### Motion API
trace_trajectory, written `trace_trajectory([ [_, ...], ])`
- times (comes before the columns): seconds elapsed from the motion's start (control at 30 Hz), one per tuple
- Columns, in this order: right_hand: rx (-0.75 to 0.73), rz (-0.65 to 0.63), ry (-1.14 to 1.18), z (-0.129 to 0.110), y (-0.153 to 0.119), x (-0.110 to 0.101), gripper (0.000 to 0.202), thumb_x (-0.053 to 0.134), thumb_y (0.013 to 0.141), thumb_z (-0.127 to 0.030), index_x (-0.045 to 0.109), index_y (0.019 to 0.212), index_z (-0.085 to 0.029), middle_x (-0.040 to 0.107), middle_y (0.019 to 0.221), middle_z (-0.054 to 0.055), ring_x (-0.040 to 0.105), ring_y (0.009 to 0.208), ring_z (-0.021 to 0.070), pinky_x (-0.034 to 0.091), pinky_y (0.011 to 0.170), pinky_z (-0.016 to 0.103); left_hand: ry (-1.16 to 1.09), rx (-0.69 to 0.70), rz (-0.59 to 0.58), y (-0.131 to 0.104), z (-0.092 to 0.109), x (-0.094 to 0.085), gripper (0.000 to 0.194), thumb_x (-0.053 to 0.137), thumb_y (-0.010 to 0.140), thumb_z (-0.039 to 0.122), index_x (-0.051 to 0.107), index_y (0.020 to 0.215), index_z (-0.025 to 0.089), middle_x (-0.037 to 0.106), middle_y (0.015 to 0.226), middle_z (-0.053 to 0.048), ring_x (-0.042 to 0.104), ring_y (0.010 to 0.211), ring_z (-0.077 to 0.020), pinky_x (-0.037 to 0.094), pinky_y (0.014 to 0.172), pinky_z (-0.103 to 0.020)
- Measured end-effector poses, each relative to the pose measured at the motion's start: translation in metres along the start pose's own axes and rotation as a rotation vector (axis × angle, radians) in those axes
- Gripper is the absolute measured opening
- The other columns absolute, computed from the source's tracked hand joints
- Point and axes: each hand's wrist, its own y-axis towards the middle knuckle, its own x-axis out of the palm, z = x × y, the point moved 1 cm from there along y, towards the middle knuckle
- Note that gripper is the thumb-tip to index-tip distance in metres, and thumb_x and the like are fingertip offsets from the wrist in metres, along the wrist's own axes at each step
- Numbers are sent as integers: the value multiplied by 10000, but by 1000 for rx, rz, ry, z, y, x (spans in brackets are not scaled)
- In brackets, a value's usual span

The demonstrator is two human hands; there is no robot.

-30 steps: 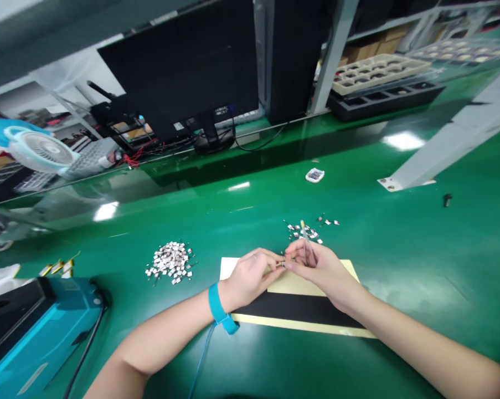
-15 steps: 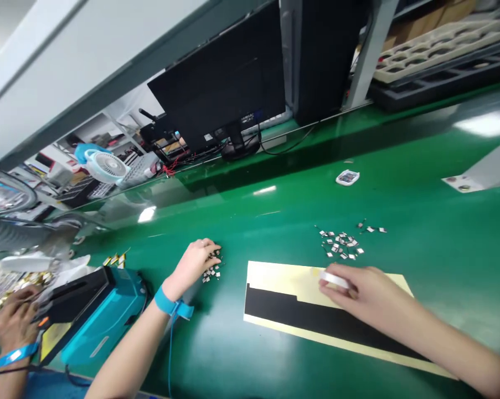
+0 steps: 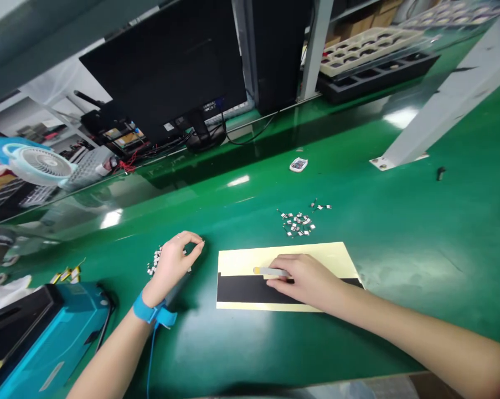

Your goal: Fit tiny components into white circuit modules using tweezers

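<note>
My left hand (image 3: 170,263) is raised just to the right of a small pile of tiny white-and-dark parts (image 3: 155,261), partly covering it. Its thumb and forefinger are pinched together; whatever is between them is too small to make out. A blue wrist strap (image 3: 152,311) with a cord circles that wrist. My right hand (image 3: 310,280) is closed around a slim whitish stick with a yellow tip (image 3: 271,271), the tip pointing left. It hovers over or rests on a pale yellow sheet (image 3: 241,261), which carries a black strip (image 3: 239,289).
Beyond the sheet lies a second scatter of small parts (image 3: 298,224), with a small white-rimmed piece (image 3: 298,164) farther back. A teal machine (image 3: 81,316) stands at left. Behind are a monitor (image 3: 166,66), a fan (image 3: 42,164) and trays (image 3: 370,50). A white post (image 3: 444,94) rises at right.
The view has swung right, and the co-worker's hand at left has gone out of sight. My left hand has come off the pile with fingers pinched; my right hand has moved the stick left over the sheet.
</note>
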Motion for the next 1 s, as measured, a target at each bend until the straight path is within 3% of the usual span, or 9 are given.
trace_trajectory([
  [0.17, -82, 25, -292, -7, -2, 14, 216, 541, 775, -302, 601, 941, -178, 604, 861, 46, 604, 669, 169, 441, 580, 264, -413, -8, -94, 12, 37, 14, 140, 508, 766, 266, 574, 728, 149, 615, 783, -35, 578, 736, -142, 459, 699, -253],
  [0.3, -141, -48, -513, -14, -5, 21, 209, 569, 735, -135, 596, 940, -164, 591, 844, 55, 604, 629, 171, 415, 487, 245, -792, -53, -182, 16, 66, 40, 140, 541, 751, 268, 568, 771, 131, 618, 793, -49, 591, 737, -134, 481, 683, -238],
  [0.43, -107, -59, -520, -19, -6, 21, 193, 525, 717, -33, 607, 862, -129, 592, 805, 74, 601, 611, 182, 377, 447, 249, -962, -29, -227, 20, 82, 62, 101, 584, 712, 219, 572, 733, 121, 606, 777, -49, 580, 750, -132, 472, 718, -248],
  [0.57, -71, -66, -438, -19, -3, 20, 125, 547, 711, -45, 604, 791, -121, 600, 786, 66, 598, 593, 174, 359, 442, 244, -1080, -155, -152, 21, 79, 69, 115, 630, 666, 200, 560, 717, 124, 601, 757, -36, 575, 732, -124, 460, 723, -259],
  [0.7, -32, -30, -286, -13, 1, 16, 81, 592, 732, -211, 577, 784, -151, 603, 775, 27, 589, 597, 145, 379, 483, 232, -1250, -204, -147, 21, 78, 66, 139, 668, 625, 179, 542, 642, 122, 592, 765, -23, 565, 723, -108, 447, 697, -232],
  [0.87, 51, 117, 6, -4, 2, 0, 124, 592, 719, -255, 501, 704, -173, 512, 588, -44, 472, 495, 78, 341, 467, 183, -1468, -272, -266, 19, 82, 65, 143, 656, 650, 154, 518, 659, 116, 590, 735, -22, 549, 665, -89, 424, 643, -204],
  [1.0, 118, 286, 404, 3, 3, -11, 200, 583, 718, -301, 476, 841, -186, 441, 562, -65, 322, 434, 61, 281, 426, 179, -1644, -272, -426, 17, 85, 68, 152, 663, 652, 148, 516, 662, 109, 598, 719, -20, 553, 659, -78, 415, 660, -187],
])
